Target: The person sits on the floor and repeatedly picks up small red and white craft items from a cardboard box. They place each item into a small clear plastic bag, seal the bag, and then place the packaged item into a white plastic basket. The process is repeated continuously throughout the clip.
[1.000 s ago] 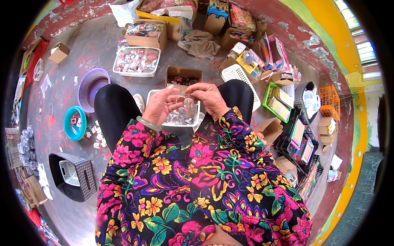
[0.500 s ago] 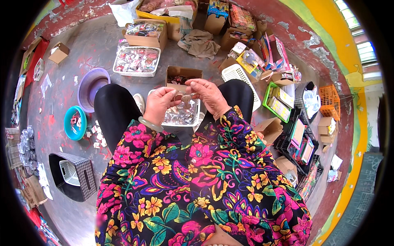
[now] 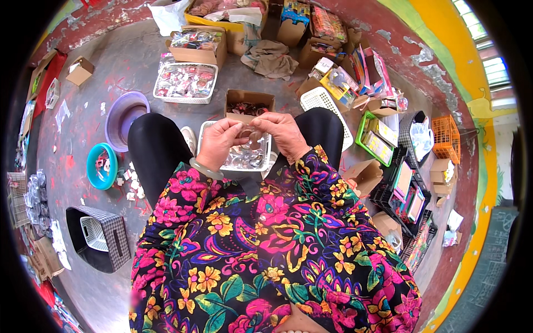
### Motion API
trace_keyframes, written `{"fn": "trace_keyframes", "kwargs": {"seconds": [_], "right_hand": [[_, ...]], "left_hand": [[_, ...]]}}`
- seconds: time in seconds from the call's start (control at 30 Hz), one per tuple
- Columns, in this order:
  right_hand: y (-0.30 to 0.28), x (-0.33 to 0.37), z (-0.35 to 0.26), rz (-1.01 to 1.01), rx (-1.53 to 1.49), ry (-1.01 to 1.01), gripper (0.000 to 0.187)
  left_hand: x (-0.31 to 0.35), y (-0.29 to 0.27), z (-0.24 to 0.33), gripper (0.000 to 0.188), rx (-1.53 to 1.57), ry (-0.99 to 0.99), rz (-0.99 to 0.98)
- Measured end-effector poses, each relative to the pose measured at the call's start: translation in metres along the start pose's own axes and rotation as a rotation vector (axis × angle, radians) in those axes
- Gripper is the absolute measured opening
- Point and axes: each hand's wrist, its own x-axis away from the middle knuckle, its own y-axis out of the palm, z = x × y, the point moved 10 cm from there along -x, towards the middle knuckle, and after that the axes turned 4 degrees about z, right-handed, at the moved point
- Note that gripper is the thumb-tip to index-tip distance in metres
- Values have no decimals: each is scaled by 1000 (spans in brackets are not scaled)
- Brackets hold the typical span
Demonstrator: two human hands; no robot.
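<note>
Both hands meet above a white plastic basket (image 3: 236, 164) filled with small clear packets. My left hand (image 3: 216, 141), with a pale bangle (image 3: 205, 168) at its wrist, pinches one side of a small clear packet (image 3: 255, 135) with something brownish in it. The fingers of my right hand (image 3: 282, 135) pinch its upper right edge. What exactly is inside is too small to make out. Just beyond my hands stands an open cardboard box (image 3: 250, 100) with dark reddish small items in it.
Left of my knees are a purple tub (image 3: 114, 125), a teal basin (image 3: 90, 166) and a dark patterned bin (image 3: 114, 244). Another white basket of packets (image 3: 186, 99) stands ahead. To the right are a green crate (image 3: 362, 133), black crates (image 3: 419, 194) and an orange crate (image 3: 446, 136).
My right hand has moved slightly left and down, closer to my left hand. The fingers of both hands have shifted on the packet.
</note>
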Motion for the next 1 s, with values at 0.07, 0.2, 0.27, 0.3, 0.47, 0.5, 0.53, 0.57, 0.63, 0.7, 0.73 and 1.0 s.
{"fn": "trace_keyframes", "kwargs": {"seconds": [0.07,0.2,0.27,0.3,0.47,0.5,0.53,0.57,0.63,0.7,0.73,1.0], "right_hand": [[0,1,-1,11,-5,8,12],[-8,2,-4,62,13,-19,11],[-12,1,-8,76,92,-93,11],[-13,0,-13,73,162,-158,11],[-3,7,-39,53,485,-480,9],[0,8,-39,41,518,-525,9],[4,10,-41,29,551,-571,9],[8,11,-40,0,550,-576,10],[17,14,-40,-65,543,-586,10],[20,16,-42,-82,588,-601,8],[21,17,-42,-90,610,-608,7],[2,10,-34,-13,280,-369,7]], "left_hand": [[1,-1,1,14,16,4,4],[0,-2,-2,15,41,9,-8],[0,-2,-2,16,45,13,-12],[1,-1,2,17,42,18,-5],[5,-1,37,22,-488,440,64],[9,7,48,22,-630,533,60],[13,14,55,22,-773,626,57],[15,18,57,19,-847,688,37],[18,23,57,14,-999,810,3],[20,22,56,12,-953,821,-7],[21,22,56,11,-929,827,-13],[14,11,49,9,-858,627,41]]}}
